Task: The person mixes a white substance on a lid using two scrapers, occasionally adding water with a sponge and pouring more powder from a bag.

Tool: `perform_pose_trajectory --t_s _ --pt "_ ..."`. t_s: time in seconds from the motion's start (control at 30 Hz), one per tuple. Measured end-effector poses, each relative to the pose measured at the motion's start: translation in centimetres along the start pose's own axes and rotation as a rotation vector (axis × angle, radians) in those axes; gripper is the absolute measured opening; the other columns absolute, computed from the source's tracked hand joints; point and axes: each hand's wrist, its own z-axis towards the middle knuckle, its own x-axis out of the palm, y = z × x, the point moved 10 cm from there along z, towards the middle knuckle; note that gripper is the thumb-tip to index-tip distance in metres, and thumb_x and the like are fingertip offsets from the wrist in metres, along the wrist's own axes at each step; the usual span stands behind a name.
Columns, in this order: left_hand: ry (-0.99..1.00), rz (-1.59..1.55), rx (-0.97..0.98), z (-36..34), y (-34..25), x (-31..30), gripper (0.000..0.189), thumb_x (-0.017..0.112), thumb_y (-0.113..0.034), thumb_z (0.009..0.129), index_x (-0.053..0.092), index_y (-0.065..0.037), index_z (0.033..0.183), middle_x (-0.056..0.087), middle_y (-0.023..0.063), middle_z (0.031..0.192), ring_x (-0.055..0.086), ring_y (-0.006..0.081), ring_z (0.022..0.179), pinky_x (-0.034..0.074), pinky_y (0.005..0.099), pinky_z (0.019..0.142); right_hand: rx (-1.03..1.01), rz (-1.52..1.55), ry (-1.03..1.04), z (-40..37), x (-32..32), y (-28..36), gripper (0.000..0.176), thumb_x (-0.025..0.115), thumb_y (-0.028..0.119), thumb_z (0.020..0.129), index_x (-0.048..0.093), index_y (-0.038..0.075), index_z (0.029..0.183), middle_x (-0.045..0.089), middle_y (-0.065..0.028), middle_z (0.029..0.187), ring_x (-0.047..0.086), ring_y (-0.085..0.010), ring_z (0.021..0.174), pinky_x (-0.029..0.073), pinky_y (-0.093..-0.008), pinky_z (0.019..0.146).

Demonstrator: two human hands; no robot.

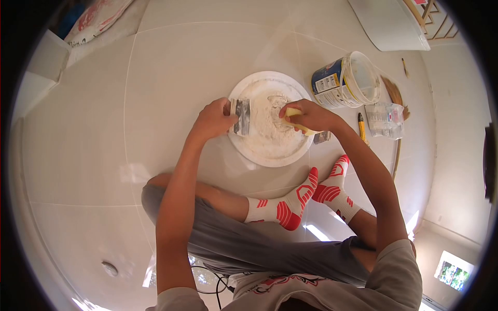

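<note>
Fingers [300,122] around half-hidden, perhaps yellow-handled tool [292,112]

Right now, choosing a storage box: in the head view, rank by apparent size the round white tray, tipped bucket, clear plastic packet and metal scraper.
round white tray
tipped bucket
clear plastic packet
metal scraper, partly covered by the left hand

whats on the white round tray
A heap of white powder, with the left hand holding a metal scraper at its edge. The right hand covers the blade of its yellow-handled tool.
</note>
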Motion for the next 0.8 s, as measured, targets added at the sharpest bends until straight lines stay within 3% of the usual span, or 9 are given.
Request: perform_pose_trajectory --t_s 0.2,0.47,0.53,0.63,0.8 --pt "0.021 -0.019 0.022 0.0 -0.1 0.3 0.022 0.061 -0.014 0.072 0.053 0.002 0.086 0.06 0.0097 0.075 0.059 0.0155 0.059 0.051 0.0285 0.054 0.044 -0.289 -0.104 -1.0 -2.7 -0.1 0.016 0.052 0.012 0.084 0.059 0.005 0.096 0.055 -0.0025 0.072 0.055 -0.0109 0.061 0.046 -0.0256 0.053" --pt "0.002 -0.037 -0.008 0.1 0.5 0.1 0.027 0.062 -0.017 0.07 0.055 0.001 0.088 0.062 0.0106 0.078 0.061 0.0168 0.057 0.051 0.029 0.055 -0.046 -0.232 -0.108 0.5 -2.2 1.9 0.019 0.049 0.007 0.082 0.06 0.003 0.097 0.056 -0.0035 0.073 0.055 -0.0117 0.061 0.048 -0.0267 0.053" --pt "-0.001 -0.015 0.019 0.1 0.4 0.0 0.027 0.062 -0.017 0.069 0.055 0.001 0.089 0.062 0.0109 0.08 0.061 0.017 0.059 0.051 0.029 0.055 0.002 -0.234 -0.033 0.8 -1.3 0.6 0.022 0.05 0.009 0.079 0.06 0.003 0.097 0.059 -0.0088 0.075 0.057 -0.0151 0.058 0.048 -0.0289 0.051" --pt "0.01 -0.036 0.031 0.2 0.4 0.2 0.027 0.062 -0.017 0.069 0.055 0.001 0.088 0.062 0.0111 0.08 0.062 0.0169 0.06 0.051 0.0292 0.056 -0.049 -0.226 0.025 0.7 -0.7 1.3 0.023 0.05 0.008 0.078 0.061 0.003 0.097 0.059 -0.0092 0.076 0.057 -0.0149 0.058 0.048 -0.0284 0.051" --pt "0.012 -0.02 0.003 0.2 0.4 0.2 0.026 0.062 -0.017 0.069 0.055 0.001 0.088 0.063 0.0118 0.08 0.062 0.0173 0.061 0.051 0.0294 0.058 -0.053 -0.239 -0.053 0.6 -1.9 3.6 0.024 0.046 0.004 0.078 0.06 0.002 0.097 0.058 -0.0051 0.081 0.055 -0.0111 0.063 0.048 -0.0253 0.055"
